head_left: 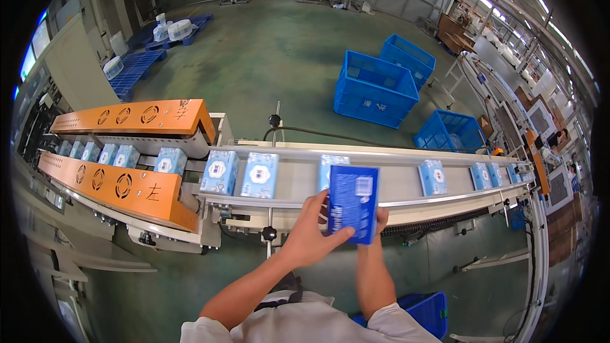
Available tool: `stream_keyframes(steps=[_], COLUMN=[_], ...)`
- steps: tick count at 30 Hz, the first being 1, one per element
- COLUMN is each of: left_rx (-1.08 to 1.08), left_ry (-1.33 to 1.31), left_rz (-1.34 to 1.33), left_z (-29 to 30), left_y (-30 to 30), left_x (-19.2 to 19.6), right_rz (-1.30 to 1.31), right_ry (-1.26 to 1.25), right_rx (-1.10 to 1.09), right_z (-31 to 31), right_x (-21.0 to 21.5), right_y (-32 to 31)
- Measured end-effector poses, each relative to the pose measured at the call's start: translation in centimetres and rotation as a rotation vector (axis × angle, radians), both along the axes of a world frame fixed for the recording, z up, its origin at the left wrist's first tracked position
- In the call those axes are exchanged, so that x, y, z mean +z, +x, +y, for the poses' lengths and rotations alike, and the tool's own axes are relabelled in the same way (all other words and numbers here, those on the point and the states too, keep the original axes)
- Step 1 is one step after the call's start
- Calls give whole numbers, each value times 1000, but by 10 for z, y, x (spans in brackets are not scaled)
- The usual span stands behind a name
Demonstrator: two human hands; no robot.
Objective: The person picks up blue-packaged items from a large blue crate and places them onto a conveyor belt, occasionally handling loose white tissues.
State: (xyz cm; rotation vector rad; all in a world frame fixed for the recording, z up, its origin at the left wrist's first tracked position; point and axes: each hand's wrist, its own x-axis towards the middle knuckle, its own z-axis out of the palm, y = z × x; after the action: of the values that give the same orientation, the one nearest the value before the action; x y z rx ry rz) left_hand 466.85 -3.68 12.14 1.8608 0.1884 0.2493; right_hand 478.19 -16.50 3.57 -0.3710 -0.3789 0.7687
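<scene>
A dark blue soft tissue pack (353, 203) with a white label patch is held up in front of me, over the near rail of the conveyor (295, 181). My left hand (311, 235) grips its left side, with the thumb across the lower front. My right hand (381, 219) holds the right edge from behind, so most of its fingers are hidden. Just behind the held pack, a light blue tissue pack (332, 164) stands partly covered on the belt. More light blue packs are on the belt, including one (260, 174) to the left and one (433, 178) to the right.
Two orange guard housings (121, 190) flank the belt at left, with several packs between them. Blue crates (375, 92) stand on the floor beyond the conveyor. Another blue crate (429, 314) is beside me at lower right. Blue pallets (140, 67) lie at far left.
</scene>
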Motion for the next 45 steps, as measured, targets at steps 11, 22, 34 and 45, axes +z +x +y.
stream_keyframes(steps=[11, 22, 34, 45], left_rx=[-186, -1, -10, 12], left_ry=[73, -1689, -1631, -1691], left_rz=[-26, 140, 86, 133], left_z=[23, 10, -7, -23], left_y=[-4, 3, 7, 1], left_x=[-6, -33, -28, -35], right_rz=[-958, -797, -1128, -1248], right_ry=[-647, -525, -816, -902], right_rx=[-100, -131, -339, -392], right_z=[-26, -18, -13, -25], right_x=[81, 62, 91, 88], right_y=[-8, 15, -7, -14])
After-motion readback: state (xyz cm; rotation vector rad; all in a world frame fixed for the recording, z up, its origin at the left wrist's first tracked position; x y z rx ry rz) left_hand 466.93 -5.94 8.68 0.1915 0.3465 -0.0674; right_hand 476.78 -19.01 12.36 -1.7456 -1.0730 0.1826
